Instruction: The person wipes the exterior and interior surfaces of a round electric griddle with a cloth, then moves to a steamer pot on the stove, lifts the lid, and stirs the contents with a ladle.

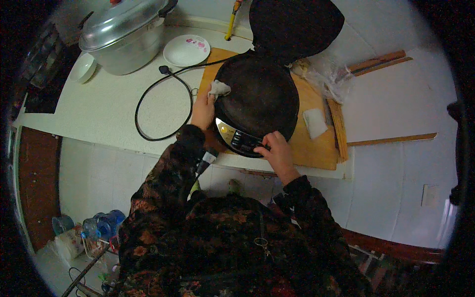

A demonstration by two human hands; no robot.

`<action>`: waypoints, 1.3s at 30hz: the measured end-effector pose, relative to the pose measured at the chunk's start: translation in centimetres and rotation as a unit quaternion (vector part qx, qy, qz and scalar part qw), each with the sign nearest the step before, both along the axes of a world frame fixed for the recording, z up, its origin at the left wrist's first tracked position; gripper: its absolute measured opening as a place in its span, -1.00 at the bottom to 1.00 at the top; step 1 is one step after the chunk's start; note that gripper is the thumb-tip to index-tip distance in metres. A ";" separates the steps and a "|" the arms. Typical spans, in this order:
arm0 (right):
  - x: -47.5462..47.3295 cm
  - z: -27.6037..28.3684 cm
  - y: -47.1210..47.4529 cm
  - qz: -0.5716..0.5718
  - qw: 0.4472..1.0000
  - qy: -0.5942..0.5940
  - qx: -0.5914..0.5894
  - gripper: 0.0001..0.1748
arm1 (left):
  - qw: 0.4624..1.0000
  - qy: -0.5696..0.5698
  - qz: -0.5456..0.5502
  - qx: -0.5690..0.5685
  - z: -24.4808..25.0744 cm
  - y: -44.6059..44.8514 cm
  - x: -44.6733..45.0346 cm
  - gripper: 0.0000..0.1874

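Observation:
A round electric griddle (259, 92) lies on a wooden board, its dark lid (293, 26) raised at the back. My left hand (205, 109) is at the griddle's left rim and grips a crumpled whitish cloth (219, 88) that reaches over the edge of the plate. At the front right, the fingers of my right hand (274, 148) touch the rim beside the control panel (235, 135); whether they pinch anything is hidden. A folded white cloth or paper (315, 123) rests on the board (315, 154) to the right.
A black power cord (136, 111) loops across the white counter (111, 107), its plug (163, 69) free. Behind it stand a large lidded aluminium pot (130, 48), a flowered plate (182, 54) and a white bowl (83, 68). Right of the griddle are a clear plastic bag (328, 83) and a slatted mat (337, 130).

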State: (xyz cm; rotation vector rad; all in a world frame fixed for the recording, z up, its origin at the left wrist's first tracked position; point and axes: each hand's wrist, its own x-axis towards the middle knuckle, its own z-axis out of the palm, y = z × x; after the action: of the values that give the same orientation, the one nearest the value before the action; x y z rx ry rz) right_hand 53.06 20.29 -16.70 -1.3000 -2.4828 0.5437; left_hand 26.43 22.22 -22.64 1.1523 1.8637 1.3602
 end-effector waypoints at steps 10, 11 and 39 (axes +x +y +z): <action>0.0 -0.4 0.2 -0.005 1.000 -0.005 0.004 -0.61 | 0.998 -0.044 -0.048 0.022 -0.4 -10.9 3.7 -0.73; -0.1 -0.1 0.2 -0.012 1.000 -0.020 -0.013 -0.62 | 0.993 -0.093 -0.067 0.023 0.0 -11.5 3.9 -0.73; 0.4 -0.5 -0.1 0.019 0.999 -0.005 0.047 -0.62 | 0.996 0.071 -0.027 -0.038 -1.5 0.0 -1.6 -0.61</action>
State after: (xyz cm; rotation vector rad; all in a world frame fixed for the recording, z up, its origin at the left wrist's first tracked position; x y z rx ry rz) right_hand 53.43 20.20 -17.15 -1.2269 -2.5133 0.4251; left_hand 24.87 22.18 -24.13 1.2801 1.9510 1.1939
